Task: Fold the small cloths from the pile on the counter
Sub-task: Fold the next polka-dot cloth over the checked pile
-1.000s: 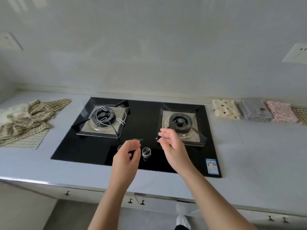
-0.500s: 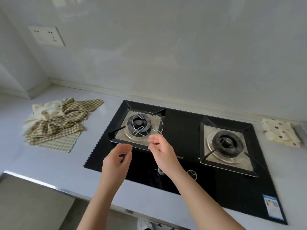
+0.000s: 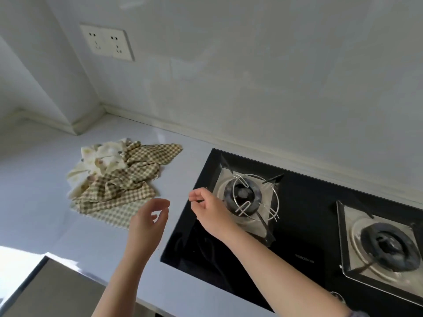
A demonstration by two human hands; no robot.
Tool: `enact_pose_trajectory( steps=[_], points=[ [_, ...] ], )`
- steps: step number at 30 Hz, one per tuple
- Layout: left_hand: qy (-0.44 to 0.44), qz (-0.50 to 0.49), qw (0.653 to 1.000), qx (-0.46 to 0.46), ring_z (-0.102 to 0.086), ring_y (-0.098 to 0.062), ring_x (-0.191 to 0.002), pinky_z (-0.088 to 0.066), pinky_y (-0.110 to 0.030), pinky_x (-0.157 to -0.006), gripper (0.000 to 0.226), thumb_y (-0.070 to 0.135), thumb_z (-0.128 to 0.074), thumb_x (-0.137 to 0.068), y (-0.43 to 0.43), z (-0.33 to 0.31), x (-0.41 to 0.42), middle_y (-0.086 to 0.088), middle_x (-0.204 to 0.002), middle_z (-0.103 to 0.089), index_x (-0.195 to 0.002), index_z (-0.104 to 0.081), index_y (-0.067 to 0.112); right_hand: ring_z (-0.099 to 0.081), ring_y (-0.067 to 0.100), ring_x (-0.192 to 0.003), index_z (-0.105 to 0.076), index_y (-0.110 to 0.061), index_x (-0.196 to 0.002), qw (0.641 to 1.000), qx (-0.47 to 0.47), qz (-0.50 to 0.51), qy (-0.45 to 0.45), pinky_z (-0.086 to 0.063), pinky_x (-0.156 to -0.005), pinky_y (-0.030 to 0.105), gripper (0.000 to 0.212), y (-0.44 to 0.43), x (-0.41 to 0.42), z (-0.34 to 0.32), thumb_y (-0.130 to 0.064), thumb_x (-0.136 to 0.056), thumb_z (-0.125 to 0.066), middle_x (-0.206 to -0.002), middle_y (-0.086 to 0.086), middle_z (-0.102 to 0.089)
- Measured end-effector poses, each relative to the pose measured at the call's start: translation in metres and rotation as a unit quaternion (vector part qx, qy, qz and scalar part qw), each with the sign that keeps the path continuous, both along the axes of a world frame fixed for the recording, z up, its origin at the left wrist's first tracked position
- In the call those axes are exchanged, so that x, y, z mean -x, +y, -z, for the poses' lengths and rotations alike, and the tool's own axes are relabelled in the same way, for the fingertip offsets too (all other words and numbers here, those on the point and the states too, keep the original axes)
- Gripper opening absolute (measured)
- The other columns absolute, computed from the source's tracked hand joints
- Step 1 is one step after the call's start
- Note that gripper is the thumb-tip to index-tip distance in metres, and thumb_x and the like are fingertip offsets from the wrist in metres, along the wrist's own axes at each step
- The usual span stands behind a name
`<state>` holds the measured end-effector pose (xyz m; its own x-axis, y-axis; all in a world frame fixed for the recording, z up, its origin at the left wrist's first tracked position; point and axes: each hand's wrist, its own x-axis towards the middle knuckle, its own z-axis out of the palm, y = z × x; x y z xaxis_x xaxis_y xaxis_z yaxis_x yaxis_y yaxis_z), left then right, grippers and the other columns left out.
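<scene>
I see the counter [image 3: 41, 202], the black hob [image 3: 295, 250] on it, and the cloth pile [image 3: 116, 179] lying left of the hob. My left hand [image 3: 147, 225] and right hand [image 3: 207, 208] hover just right of the pile, all fingers loosely curled, holding nothing.

Bare counter leads to the pile, hob hardware on the right.
Bare counter [image 3: 41, 202] lies between left hand [image 3: 147, 223] and cloth pile [image 3: 119, 177]. Right hand [image 3: 206, 207] hovers over hob [image 3: 297, 259] edge, raised burner grate [image 3: 247, 197] just beside it. Wall [image 3: 229, 88] behind the pile.
</scene>
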<state>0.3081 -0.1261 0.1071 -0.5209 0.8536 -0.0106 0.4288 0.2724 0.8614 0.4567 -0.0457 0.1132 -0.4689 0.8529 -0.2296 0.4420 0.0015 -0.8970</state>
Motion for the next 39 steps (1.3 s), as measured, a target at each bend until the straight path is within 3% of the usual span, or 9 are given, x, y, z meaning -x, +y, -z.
enact_pose_trajectory(
  steps=[5,9,14,18,21,29,33,37,39],
  points=[
    [0.026,0.002,1.0,0.008,-0.065,-0.006,-0.085,-0.049,-0.024,-0.074,0.021,0.003,-0.061,-0.088,0.023,0.024,0.101,0.014,-0.089,-0.069,-0.089,-0.068,0.023,-0.056,0.0,-0.095,-0.059,-0.021,-0.115,0.999,0.005,0.017,-0.031,-0.038,-0.071,-0.001,0.021,0.016,0.072,0.018,-0.017,-0.097,-0.049,-0.116,-0.007,-0.062],
    [0.064,0.022,0.997,0.039,-0.063,-0.002,-0.077,-0.041,-0.012,-0.062,0.013,0.01,-0.066,-0.086,0.048,0.029,0.198,0.014,-0.081,-0.067,-0.088,-0.069,0.022,-0.057,0.006,-0.101,-0.06,-0.022,-0.113,0.997,0.017,0.058,-0.052,-0.04,-0.074,0.007,0.018,0.027,0.157,0.034,-0.023,-0.1,-0.048,-0.113,-0.006,-0.061],
    [0.078,-0.045,0.988,0.124,-0.062,-0.021,-0.082,-0.045,-0.029,-0.066,0.006,0.022,-0.058,-0.087,0.081,0.039,0.293,0.006,-0.084,-0.064,-0.092,-0.061,0.022,-0.057,0.01,-0.107,-0.06,-0.023,-0.117,0.993,0.059,0.052,-0.085,-0.047,-0.089,0.021,0.021,0.029,0.253,0.039,-0.026,-0.1,-0.048,-0.114,-0.005,-0.061],
    [0.072,-0.056,0.958,0.272,-0.058,-0.026,-0.085,-0.042,-0.033,-0.069,0.051,0.056,-0.054,-0.085,0.114,0.045,0.324,0.003,-0.083,-0.056,-0.113,-0.046,0.013,-0.057,0.009,-0.106,-0.059,-0.02,-0.12,0.991,0.067,0.064,-0.099,-0.044,-0.083,0.015,0.023,0.032,0.29,0.033,-0.023,-0.101,-0.048,-0.116,-0.004,-0.061],
    [0.074,-0.018,0.935,0.346,-0.061,-0.029,-0.096,-0.044,-0.035,-0.074,0.055,0.051,-0.049,-0.089,0.131,0.057,0.336,-0.006,-0.101,-0.063,-0.123,-0.046,0.008,-0.056,0.007,-0.103,-0.059,-0.022,-0.115,0.989,0.069,0.073,-0.109,-0.042,-0.078,0.01,0.019,0.032,0.304,0.029,-0.023,-0.101,-0.047,-0.111,-0.007,-0.06],
    [-0.105,-0.029,0.992,-0.06,-0.045,-0.017,-0.061,-0.041,-0.037,-0.059,0.014,0.02,-0.042,-0.099,0.117,0.008,0.349,-0.002,-0.071,-0.049,-0.087,-0.044,0.014,-0.062,0.01,-0.102,-0.062,-0.024,-0.108,0.982,0.06,0.16,-0.081,-0.052,-0.093,0.032,0.017,0.04,0.315,0.014,-0.021,-0.099,-0.048,-0.112,-0.004,-0.064],
    [-0.304,0.02,0.945,-0.118,-0.049,-0.019,-0.071,-0.041,-0.033,-0.062,0.016,0.029,-0.045,-0.098,0.109,-0.049,0.354,-0.005,-0.08,-0.053,-0.085,-0.05,0.023,-0.06,0.013,-0.112,-0.058,-0.025,-0.112,0.976,0.01,0.213,0.04,-0.049,-0.098,0.029,0.019,0.04,0.326,-0.015,-0.014,-0.098,-0.053,-0.116,-0.008,-0.062],
    [-0.265,0.214,0.934,-0.109,-0.06,-0.02,-0.064,-0.049,-0.031,-0.057,0.011,0.021,-0.047,-0.101,0.1,-0.099,0.352,-0.006,-0.076,-0.065,-0.093,-0.053,0.016,-0.035,-0.012,-0.129,-0.035,-0.034,-0.144,0.982,-0.049,0.14,0.117,-0.035,-0.102,0.015,0.071,0.036,0.329,-0.046,-0.017,-0.086,-0.071,-0.14,-0.025,-0.041],
    [-0.217,0.299,0.922,-0.118,-0.059,-0.016,-0.059,-0.047,-0.028,-0.052,0.01,0.018,-0.045,-0.102,0.096,-0.119,0.343,-0.004,-0.071,-0.065,-0.094,-0.052,0.015,-0.051,-0.014,-0.111,-0.052,-0.031,-0.13,0.989,-0.064,0.087,0.096,-0.045,-0.092,0.017,0.058,0.037,0.328,-0.057,-0.017,-0.08,-0.077,-0.125,-0.023,-0.058]
  ],
)
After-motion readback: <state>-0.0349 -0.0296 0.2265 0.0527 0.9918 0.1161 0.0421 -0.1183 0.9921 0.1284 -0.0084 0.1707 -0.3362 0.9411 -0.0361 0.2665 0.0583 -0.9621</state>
